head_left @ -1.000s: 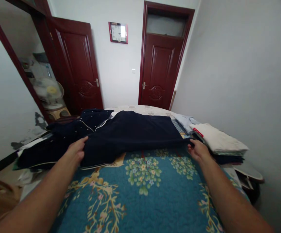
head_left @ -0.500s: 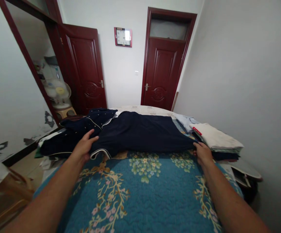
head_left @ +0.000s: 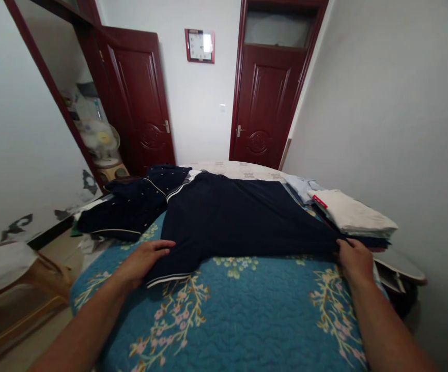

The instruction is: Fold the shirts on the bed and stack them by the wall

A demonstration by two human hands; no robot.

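Observation:
A navy short-sleeved shirt (head_left: 239,217) with white-striped trim lies spread sideways across a teal floral quilt (head_left: 247,310). Its striped sleeve end hangs toward me on the left. My left hand (head_left: 146,261) is at that sleeve, thumb and forefinger close together on the cloth; the other fingers are partly hidden. At the right end, my right hand (head_left: 355,258) pinches the shirt's near corner and pulls the lower edge fairly straight. Beyond the left hand lies a dark dotted garment (head_left: 130,206) with pale piping.
Folded clothes (head_left: 363,214), a cream one on top, are stacked at the right. A wooden stool (head_left: 26,274) stands at the left. Behind are two dark red doors (head_left: 138,98), a wall clock (head_left: 200,46) and a fan (head_left: 102,138).
The shirt has come nearer to me and lies flatter, its left sleeve spread out. Both hands have moved down, the right one also further right. The camera view has tilted slightly down.

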